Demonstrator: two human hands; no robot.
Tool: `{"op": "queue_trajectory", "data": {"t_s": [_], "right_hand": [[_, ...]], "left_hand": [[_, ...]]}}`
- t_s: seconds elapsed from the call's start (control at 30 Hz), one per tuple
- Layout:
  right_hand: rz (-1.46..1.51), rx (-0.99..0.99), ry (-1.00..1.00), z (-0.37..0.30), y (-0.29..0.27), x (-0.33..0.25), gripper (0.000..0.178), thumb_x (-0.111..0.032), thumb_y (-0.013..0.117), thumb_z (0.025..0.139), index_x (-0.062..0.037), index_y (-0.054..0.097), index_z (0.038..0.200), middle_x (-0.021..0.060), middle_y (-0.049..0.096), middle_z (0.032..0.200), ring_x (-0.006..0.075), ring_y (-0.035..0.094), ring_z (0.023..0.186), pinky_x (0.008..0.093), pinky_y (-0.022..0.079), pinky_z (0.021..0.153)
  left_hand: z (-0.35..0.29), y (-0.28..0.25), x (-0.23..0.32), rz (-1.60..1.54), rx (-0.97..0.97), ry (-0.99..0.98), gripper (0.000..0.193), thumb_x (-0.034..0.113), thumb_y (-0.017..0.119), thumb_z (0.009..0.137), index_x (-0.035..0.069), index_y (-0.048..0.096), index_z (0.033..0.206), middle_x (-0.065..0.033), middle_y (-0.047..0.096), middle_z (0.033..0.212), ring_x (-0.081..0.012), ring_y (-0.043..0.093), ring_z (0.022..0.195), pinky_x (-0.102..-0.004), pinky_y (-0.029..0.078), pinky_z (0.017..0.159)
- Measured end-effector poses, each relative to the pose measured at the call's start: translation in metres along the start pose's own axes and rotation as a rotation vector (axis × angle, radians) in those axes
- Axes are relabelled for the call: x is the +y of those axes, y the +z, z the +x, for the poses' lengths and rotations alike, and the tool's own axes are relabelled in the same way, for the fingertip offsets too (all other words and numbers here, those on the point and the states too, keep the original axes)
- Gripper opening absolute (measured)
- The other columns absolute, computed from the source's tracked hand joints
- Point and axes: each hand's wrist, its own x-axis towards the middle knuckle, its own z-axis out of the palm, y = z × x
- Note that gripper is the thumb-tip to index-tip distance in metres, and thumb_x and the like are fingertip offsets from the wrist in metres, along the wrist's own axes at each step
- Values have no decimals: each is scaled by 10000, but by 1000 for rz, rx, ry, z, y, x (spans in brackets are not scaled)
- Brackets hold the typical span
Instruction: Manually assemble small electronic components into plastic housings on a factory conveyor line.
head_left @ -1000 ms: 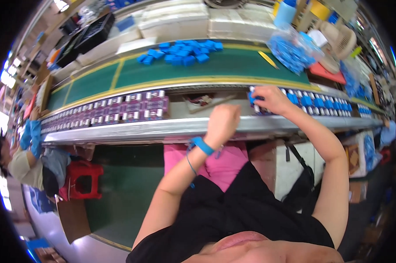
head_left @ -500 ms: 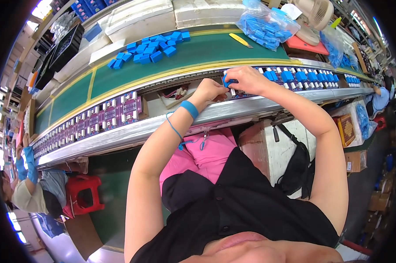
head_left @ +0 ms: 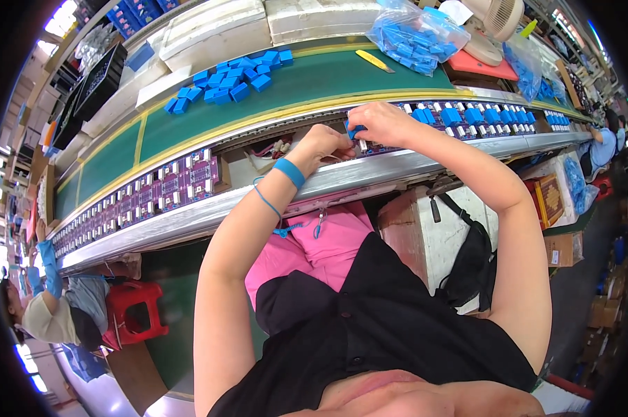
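Observation:
My right hand is closed in a pinch round a small blue block. It holds the block at the left end of a row of purple circuit boards, some of which carry similar blue blocks. Just to its left, my left hand is bent at the same board end, with its fingertips closed together and partly hidden. What those fingertips grip, if anything, does not show. A blue wrist strap with a coiled cord circles my left wrist.
More purple boards line the metal rail on the left, past a gap. Loose blue blocks, a yellow cutter knife and a bag of blue blocks lie beyond. Co-workers sit at far left and far right.
The whole view has shifted slightly left. Both hands remain at the same board end, the right still pinching the blue block. At far left, the co-worker's head has come further into view.

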Motion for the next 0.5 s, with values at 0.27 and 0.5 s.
{"op": "queue_trajectory", "data": {"t_s": [0.27, 0.5], "right_hand": [[-50, -162, 76, 7, -6, -13, 268, -102, 721, 718, -58, 679, 979, 156, 667, 955, 319, 629, 935, 417, 503, 793], [460, 342, -172, -21, -77, -88, 576, -15, 666, 787, -120, 488, 1324, 111, 448, 1385, 216, 546, 1081, 314, 460, 893]], "left_hand": [[-31, -22, -10, 224, 104, 203, 249, 225, 640, 864, 0, 713, 941, -83, 709, 853, -133, 663, 760, -242, 483, 695], [-124, -8, -52, 129, 468, 602, 227, 143, 595, 906, -35, 678, 1019, -102, 712, 871, -108, 653, 818, -239, 501, 742]]}}
